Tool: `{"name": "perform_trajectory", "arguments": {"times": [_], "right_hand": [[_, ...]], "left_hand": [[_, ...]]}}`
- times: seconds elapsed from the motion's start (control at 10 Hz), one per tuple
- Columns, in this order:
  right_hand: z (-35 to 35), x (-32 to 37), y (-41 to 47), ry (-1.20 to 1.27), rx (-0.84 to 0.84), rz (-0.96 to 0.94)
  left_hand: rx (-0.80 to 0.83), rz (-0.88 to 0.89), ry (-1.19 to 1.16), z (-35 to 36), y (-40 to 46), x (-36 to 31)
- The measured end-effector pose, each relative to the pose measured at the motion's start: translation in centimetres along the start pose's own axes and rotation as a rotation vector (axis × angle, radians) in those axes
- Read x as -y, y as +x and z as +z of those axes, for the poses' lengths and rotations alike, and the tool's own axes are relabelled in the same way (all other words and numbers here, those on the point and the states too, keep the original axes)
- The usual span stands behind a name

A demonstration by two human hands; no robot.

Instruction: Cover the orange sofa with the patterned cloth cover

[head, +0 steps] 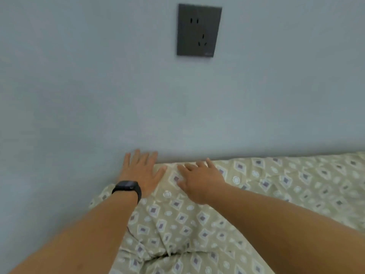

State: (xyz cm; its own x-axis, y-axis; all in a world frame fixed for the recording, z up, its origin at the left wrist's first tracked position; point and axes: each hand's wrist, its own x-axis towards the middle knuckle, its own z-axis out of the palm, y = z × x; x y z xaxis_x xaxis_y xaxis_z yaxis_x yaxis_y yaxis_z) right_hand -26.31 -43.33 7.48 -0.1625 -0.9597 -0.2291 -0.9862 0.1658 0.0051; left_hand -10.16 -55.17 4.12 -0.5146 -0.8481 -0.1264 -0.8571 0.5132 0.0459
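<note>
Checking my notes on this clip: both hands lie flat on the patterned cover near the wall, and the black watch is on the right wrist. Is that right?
Not quite. The head view shows the black watch on the left wrist, not the right. The rest holds: the left hand and right hand lie flat, fingers spread, on the patterned cover near the wall.

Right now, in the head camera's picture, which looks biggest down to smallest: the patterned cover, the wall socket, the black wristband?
1. patterned cover, by far the largest
2. wall socket
3. black wristband, though nearer the camera
</note>
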Motion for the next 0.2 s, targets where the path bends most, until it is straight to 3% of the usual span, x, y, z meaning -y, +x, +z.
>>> {"name": "perform_trajectory", "arguments": {"times": [0.1,0.2], "right_hand": [[-6.1,-2.6,-4.0,0.092,0.003,0.112],[-15.7,-4.3,-8.1,0.072,0.015,0.268]], "left_hand": [[-0.022,0.096,-0.011,-6.7,-1.9,0.2],[0.033,0.109,0.004,-18.2,-5.3,-0.5]]}}
